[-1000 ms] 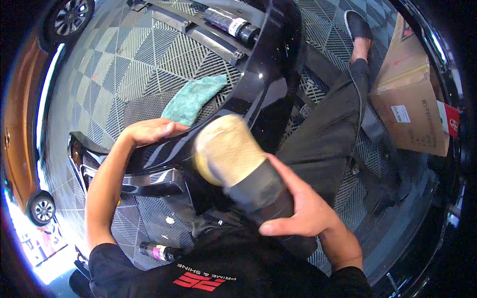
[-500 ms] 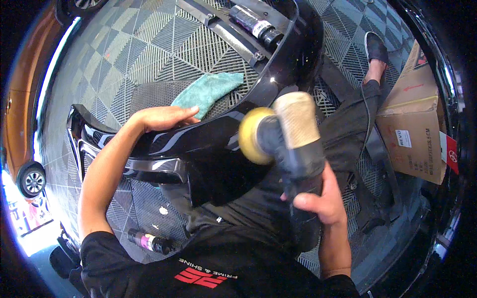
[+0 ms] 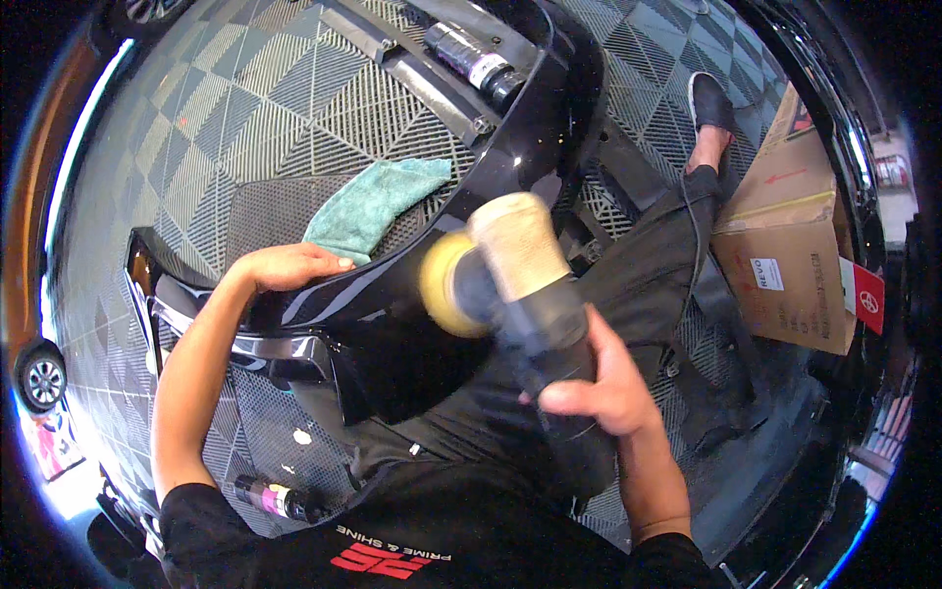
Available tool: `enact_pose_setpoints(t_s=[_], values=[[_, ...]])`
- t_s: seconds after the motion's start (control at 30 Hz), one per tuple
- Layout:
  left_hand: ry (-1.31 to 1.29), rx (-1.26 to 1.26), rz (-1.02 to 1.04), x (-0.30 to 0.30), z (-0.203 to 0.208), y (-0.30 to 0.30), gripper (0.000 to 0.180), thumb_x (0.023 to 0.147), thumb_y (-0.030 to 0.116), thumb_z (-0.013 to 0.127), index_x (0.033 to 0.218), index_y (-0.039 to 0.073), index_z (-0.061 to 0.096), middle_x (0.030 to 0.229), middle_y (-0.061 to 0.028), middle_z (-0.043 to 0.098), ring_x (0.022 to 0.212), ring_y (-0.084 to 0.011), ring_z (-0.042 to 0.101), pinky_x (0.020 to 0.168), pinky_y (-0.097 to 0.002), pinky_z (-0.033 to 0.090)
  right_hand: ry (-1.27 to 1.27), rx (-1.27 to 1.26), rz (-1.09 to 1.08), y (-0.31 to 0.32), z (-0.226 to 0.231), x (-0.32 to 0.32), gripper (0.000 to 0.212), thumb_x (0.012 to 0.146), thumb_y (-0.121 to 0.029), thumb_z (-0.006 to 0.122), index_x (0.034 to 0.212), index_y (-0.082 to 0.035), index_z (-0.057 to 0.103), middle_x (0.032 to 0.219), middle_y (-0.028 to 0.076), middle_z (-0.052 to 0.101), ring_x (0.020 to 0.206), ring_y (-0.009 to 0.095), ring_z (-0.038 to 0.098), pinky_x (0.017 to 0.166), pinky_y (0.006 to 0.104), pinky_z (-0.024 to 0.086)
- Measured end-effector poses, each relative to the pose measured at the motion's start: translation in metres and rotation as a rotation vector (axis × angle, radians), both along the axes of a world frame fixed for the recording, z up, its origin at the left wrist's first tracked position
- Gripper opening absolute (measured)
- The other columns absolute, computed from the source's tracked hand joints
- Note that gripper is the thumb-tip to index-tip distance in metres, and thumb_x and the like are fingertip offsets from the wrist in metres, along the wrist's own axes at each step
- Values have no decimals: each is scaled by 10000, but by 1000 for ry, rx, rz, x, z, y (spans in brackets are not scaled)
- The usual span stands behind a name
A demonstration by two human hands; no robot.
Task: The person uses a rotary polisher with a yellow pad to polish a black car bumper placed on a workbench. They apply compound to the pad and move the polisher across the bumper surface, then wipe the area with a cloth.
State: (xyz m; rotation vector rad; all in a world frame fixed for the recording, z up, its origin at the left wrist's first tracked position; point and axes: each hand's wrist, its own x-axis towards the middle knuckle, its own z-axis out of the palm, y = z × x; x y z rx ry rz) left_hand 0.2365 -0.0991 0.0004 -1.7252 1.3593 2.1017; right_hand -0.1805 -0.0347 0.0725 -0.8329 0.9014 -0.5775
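Note:
A glossy black car bumper lies curved across my lap, its far end running up to the top of the view. My left hand is laid over its far edge on the left and holds it; some of its fingertips are hidden. My right hand is wrapped around the dark body of a polisher with a tan cover on its head. The polisher's yellow foam pad, blurred, is at the bumper's middle; whether it touches cannot be made out. A teal cloth lies just beyond the left hand.
One dark bottle lies within the bumper's far part; another bottle lies on the floor at lower left. At right stands a cardboard box, near an outstretched foot in a dark shoe. A dark cord or strap runs past my leg.
The whole view has shifted, so the scene sits further left. The polisher has moved slightly left along the bumper. My left hand keeps its place on the edge.

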Motion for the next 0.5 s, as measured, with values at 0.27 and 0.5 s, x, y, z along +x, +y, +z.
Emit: enact_pose_setpoints(t_s=[0.27, 0.5], values=[[26, -69, -99, 0, -7, -4, 548, 1048, 434, 524, 1342, -20, 614, 1279, -82, 677, 1133, -171, 626, 1019, -318, 484, 104, -138, -169, -59, -21, -28, 767, 743, -349, 759, 1315, 62, 456, 1032, 232, 659, 744, 287, 702, 669, 367, 586], [77, 21, 69, 15, -24, -3, 588, 1082, 468, 399, 1340, -15, 614, 1284, -140, 678, 1150, -221, 643, 1026, -357, 486, 94, -164, -96, -92, -10, -3, 633, 814, -271, 752, 1313, 17, 490, 993, 158, 659, 749, 230, 686, 696, 340, 581]])
